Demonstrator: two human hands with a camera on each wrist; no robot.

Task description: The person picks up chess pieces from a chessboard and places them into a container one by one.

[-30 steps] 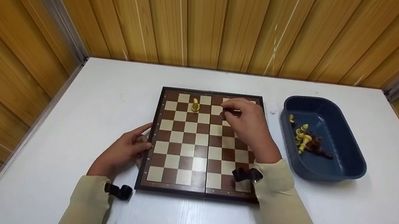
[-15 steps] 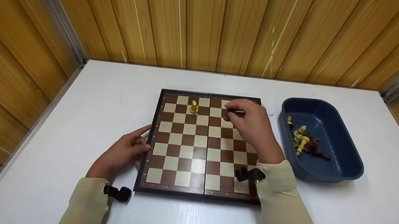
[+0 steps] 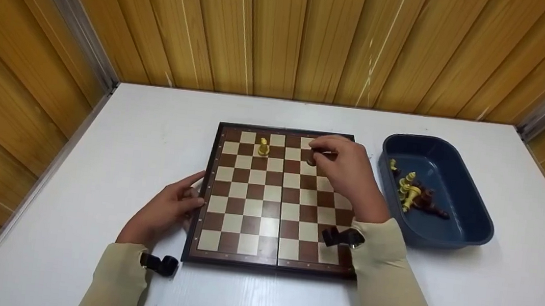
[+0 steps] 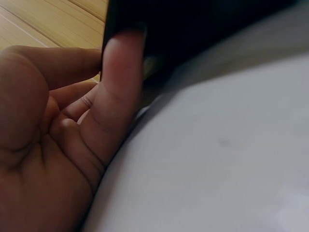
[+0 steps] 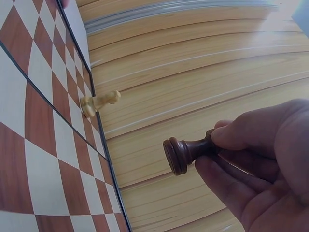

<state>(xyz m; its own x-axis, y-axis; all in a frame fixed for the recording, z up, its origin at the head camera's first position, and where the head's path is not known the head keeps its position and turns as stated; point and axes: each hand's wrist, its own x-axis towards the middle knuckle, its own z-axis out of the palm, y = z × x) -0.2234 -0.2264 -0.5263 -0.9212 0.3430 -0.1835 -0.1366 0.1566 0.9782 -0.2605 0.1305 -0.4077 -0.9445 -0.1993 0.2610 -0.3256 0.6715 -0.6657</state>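
In the head view my right hand (image 3: 345, 169) is over the far right of the chessboard (image 3: 255, 192). Its thumb and fingers pinch the upper part of a dark brown chess piece (image 5: 181, 153); the top is hidden, while the round base points at the board with a gap between. A gold chess piece (image 3: 263, 148), knight-like with its bent top, stands upright near the board's far edge. On the left side, my left hand (image 3: 168, 208) holds the board's edge, thumb on the rim and fingers along the side, as the left wrist view (image 4: 72, 111) also shows.
A deep blue tub (image 3: 467, 196) stands to the right of the board. Several gold chess pieces (image 3: 410, 197) and dark brown chess pieces (image 3: 430, 206) lie jumbled in it. Wood-patterned panels (image 3: 286, 31) rise behind the white table (image 3: 152, 129).
My right hand has shifted slightly to the right over the board with the brown piece still pinched. The left hand stays at the board's edge, and the view has tilted a little.
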